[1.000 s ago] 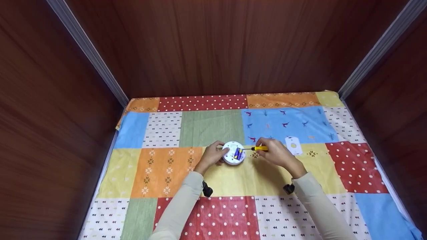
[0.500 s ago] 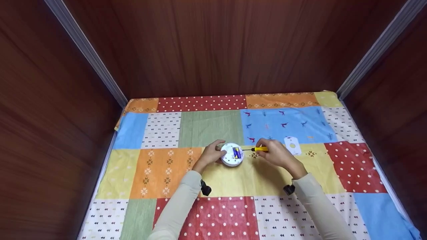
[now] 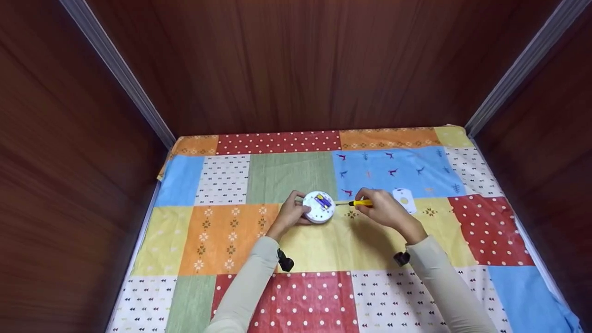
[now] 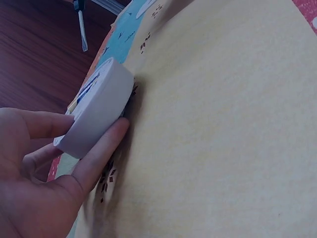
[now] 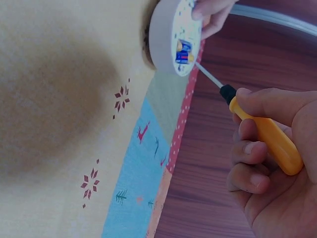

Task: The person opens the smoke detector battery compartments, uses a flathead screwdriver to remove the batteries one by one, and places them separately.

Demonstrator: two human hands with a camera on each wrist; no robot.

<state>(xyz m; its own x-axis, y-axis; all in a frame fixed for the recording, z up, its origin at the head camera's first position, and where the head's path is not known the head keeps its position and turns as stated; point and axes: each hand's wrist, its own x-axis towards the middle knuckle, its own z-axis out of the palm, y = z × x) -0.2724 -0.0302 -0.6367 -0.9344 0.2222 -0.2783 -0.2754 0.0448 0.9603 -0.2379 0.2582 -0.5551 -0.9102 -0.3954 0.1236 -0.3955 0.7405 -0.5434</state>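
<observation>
Right wrist view: right hand (image 5: 267, 173) grasps the screwdriver (image 5: 262, 134), tip at the batteries (image 5: 183, 52); left hand (image 4: 34, 168) clasps the disc (image 4: 96, 111). A slip could gouge them.

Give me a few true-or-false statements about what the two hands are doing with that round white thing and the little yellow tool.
1. The left hand holds the round white device by its rim. True.
2. The right hand holds a red-handled hammer. False: it grips a yellow-handled screwdriver.
3. The screwdriver's tip points towards the device. True.
4. The device's top is closed and plain white. False: blue and yellow batteries show in an open compartment.
5. The small white cover lies on the cloth beyond the right hand. True.
6. The table has a plain grey cloth. False: it is a colourful patchwork cloth.
</observation>
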